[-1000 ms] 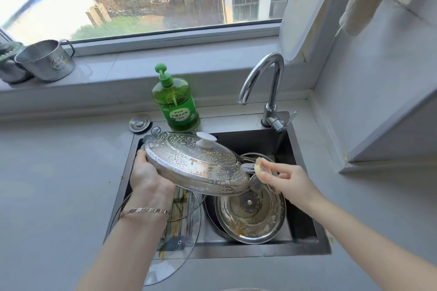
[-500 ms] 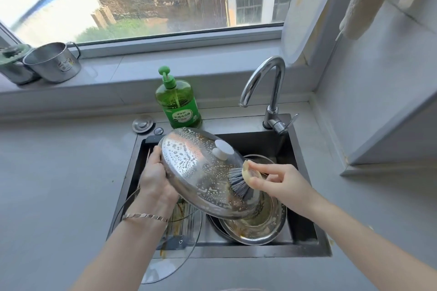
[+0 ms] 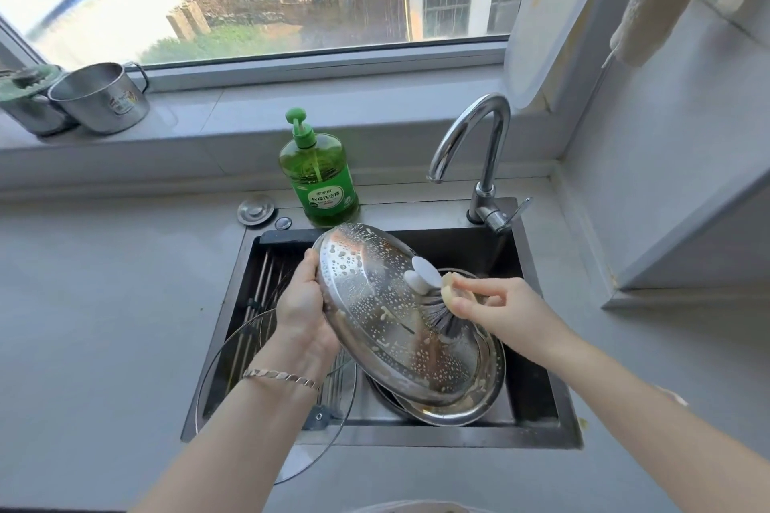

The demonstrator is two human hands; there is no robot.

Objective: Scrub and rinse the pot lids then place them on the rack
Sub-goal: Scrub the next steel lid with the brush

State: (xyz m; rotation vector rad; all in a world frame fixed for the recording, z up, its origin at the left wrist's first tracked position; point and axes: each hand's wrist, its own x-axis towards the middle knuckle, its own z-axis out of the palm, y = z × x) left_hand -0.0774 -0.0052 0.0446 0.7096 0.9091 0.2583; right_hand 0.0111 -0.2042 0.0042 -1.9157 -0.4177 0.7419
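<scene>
Fingers (image 3: 310,262) of the left hand (image 3: 306,304) curl round the rim of the steel lid (image 3: 375,317) at about nine o'clock on its disc. The thumb lies on the domed top and the rest are hidden behind, a clamp on the edge. At the right hand (image 3: 500,310) the fingertips (image 3: 460,306) pinch the pale head of a brush (image 3: 448,321), whose dark bristles press on the lid at about five o'clock from its white knob (image 3: 423,273). That lid hangs tilted over the middle of the sink (image 3: 437,435), top face toward the camera, its low edge just above a steel bowl (image 3: 466,412) lying in the basin at five o'clock. It looks stiff, thin and fairly light, but it is beaded with suds and water, so I judge it slippery. The rim with a thumb hooked over it, or the knob, are the safe holds, and a loose grip could let it slide onto the bowl. A glass lid (image 3: 233,358) leans over the sink's edge at seven o'clock, near the rack (image 3: 258,287) bars at nine; being glass, it is likely heavier and breakable and wants a careful hold. Behind the sink a soap bottle (image 3: 318,179) stands at twelve o'clock, the tap (image 3: 479,137) at one.
</scene>
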